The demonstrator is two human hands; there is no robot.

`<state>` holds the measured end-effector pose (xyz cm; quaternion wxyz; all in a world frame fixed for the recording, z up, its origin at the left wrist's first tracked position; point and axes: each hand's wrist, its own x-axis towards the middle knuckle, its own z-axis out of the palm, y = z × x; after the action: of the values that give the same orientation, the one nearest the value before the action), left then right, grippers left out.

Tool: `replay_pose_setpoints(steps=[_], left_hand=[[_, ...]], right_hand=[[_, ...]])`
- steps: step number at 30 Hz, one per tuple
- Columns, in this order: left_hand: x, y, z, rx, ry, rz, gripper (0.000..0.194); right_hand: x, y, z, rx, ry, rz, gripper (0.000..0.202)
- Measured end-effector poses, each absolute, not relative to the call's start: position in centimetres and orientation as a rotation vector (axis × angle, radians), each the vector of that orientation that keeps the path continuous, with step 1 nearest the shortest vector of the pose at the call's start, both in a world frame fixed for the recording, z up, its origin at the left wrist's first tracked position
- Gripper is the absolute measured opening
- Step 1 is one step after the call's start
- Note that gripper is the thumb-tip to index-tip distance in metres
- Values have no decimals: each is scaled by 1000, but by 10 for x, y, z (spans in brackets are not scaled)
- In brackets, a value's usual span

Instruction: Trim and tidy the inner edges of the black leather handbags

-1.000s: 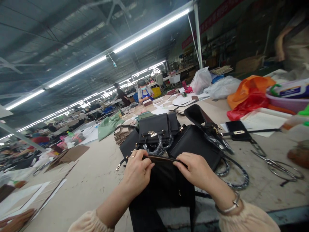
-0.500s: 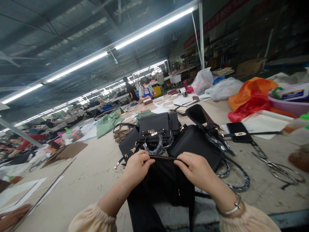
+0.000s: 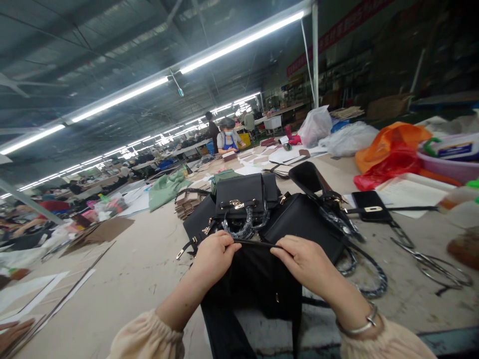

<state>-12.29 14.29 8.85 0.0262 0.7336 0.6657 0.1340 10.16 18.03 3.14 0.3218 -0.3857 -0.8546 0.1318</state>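
A black bag (image 3: 262, 284) hangs at the table's front edge, its top rim stretched level between my two hands. My left hand (image 3: 217, 257) pinches the rim near its left end, thumb against the curled fingers. At the right end, my right hand (image 3: 303, 259) grips the same rim between thumb and fingers. Just beyond them stands a small black handbag (image 3: 239, 194) with a gold clasp and plastic-wrapped handles. More black bags (image 3: 305, 224) lie to its right, with wrapped straps looping onto the table.
Scissors (image 3: 437, 267) and a black phone (image 3: 370, 204) lie at the right, near a red plastic bag (image 3: 389, 167). Brown pieces (image 3: 187, 202) are stacked behind the bags. Another person's hand (image 3: 15, 334) rests at the lower left. A masked person (image 3: 229, 139) sits farther back.
My hands hold the rim in nearly the same place. The other person's hand at the lower left has shifted left in view. A standing person in the background appears farther right.
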Motion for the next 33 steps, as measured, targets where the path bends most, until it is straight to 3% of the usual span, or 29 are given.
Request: replay_pose_setpoints(steps=[11, 20, 33], left_hand=[[-122, 144, 90, 2280, 2072, 366, 25], [-125, 145, 83, 2300, 2073, 426, 28], [-126, 146, 82, 2314, 2086, 408, 29]], right_hand=[[109, 176, 39, -1009, -2180, 437, 18], [79, 174, 52, -1201, -2324, 106, 25], [77, 185, 46, -1103, -2366, 71, 37]])
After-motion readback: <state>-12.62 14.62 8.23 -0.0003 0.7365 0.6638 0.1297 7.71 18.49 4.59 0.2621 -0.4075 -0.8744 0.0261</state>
